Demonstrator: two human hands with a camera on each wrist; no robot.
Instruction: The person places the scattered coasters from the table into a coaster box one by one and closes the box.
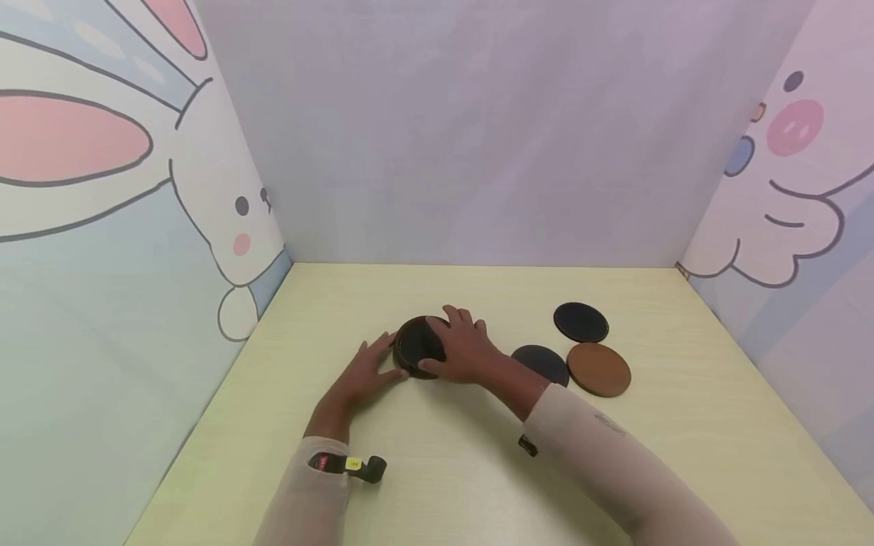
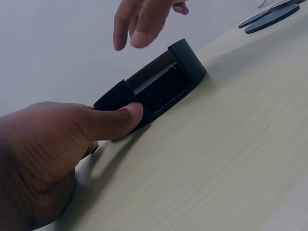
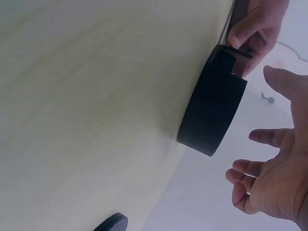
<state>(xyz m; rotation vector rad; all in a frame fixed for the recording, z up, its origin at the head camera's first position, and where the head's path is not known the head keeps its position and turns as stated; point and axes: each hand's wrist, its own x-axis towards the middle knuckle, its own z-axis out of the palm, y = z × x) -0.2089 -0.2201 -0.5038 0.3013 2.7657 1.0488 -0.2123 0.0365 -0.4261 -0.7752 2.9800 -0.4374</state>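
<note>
A round black coaster holder (image 1: 413, 350) stands on the table, with a gap in its side wall (image 2: 192, 60). Dark layers and a brownish surface show through that gap. My left hand (image 1: 362, 375) grips the holder at its left side; in the left wrist view the thumb (image 2: 120, 118) lies over the wall beside the gap. Above the holder is my right hand (image 1: 467, 350), its fingers spread and apart from the wall in the right wrist view, with nothing between them. A black-topped coaster (image 1: 580, 322), a dark grey coaster (image 1: 542, 364) and a brown coaster (image 1: 599, 370) lie to the right.
The pale wooden table (image 1: 437, 485) meets a plain light wall (image 1: 464, 152) at the back. Cartoon-printed walls (image 1: 89, 318) enclose the left and right sides. My right forearm (image 1: 601, 455) reaches across in front of the dark grey coaster and partly covers it.
</note>
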